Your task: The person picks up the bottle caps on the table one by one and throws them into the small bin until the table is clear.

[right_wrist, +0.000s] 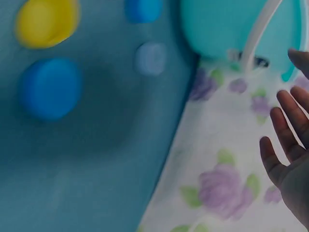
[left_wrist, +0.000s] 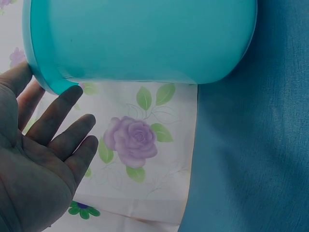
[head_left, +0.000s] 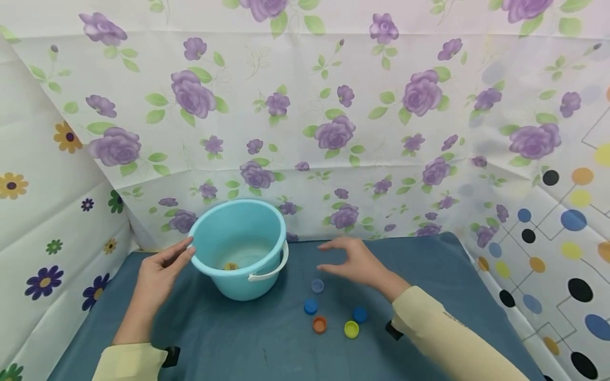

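A light blue bucket point(head_left: 248, 283) stands upright on the blue cloth, its white handle point(head_left: 274, 270) hanging down on the right side. My left hand point(head_left: 159, 275) touches the left of the bucket's rim with its fingertips; in the left wrist view the fingers are spread and fairly straight. A small yellowish thing point(head_left: 231, 266) lies inside at the bottom. Right of the bucket, my right hand point(head_left: 355, 262) hovers with thumb and fingers apart, holding nothing. Below it lie bottle caps: a pale translucent cap point(head_left: 317, 286), blue caps point(head_left: 311, 306), an orange cap point(head_left: 320, 324) and a yellow cap point(head_left: 351, 329).
Dark blue cloth point(head_left: 248, 344) covers the work surface. Behind it rises a sheet with purple roses point(head_left: 333, 132). A flower-patterned sheet point(head_left: 43, 238) borders the left, and a sheet with coloured dots point(head_left: 562, 254) borders the right.
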A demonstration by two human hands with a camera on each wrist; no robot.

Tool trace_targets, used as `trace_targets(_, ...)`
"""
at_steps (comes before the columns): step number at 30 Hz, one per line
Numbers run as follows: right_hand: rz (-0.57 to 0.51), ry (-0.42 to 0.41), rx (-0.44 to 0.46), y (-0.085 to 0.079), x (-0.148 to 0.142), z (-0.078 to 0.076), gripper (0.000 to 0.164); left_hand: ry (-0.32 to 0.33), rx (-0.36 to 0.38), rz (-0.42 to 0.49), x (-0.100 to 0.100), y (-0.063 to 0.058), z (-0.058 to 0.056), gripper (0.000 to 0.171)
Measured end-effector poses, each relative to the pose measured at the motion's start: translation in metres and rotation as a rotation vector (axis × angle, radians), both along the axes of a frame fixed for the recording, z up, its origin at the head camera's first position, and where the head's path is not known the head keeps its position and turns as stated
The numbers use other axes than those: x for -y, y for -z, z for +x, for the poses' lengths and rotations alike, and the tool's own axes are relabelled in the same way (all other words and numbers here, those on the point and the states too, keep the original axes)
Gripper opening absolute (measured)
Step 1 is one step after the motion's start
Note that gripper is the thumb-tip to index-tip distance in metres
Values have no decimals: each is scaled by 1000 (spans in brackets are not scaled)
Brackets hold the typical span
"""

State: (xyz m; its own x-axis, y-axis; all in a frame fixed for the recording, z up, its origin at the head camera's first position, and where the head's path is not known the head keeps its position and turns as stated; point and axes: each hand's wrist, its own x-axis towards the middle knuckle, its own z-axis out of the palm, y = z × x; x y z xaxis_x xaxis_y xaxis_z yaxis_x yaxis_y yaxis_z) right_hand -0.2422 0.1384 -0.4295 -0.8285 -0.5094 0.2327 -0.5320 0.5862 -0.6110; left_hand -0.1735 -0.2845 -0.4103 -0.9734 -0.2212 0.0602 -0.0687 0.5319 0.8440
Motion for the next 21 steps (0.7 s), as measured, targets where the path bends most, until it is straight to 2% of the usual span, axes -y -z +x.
trace_targets(7, 150, -27, 11, 32, -44, 7, 39, 5, -1, -13, 0, -1, -1, 56)
trace_targets(16, 198, -75, 203, 52, -75, 14, 55, 4, -10, -9, 0, -1, -1, 54)
trace_targets(21, 257, -91, 232, 63, -83, 19, 54, 4, 0, -14, 1, 0, 0, 55)
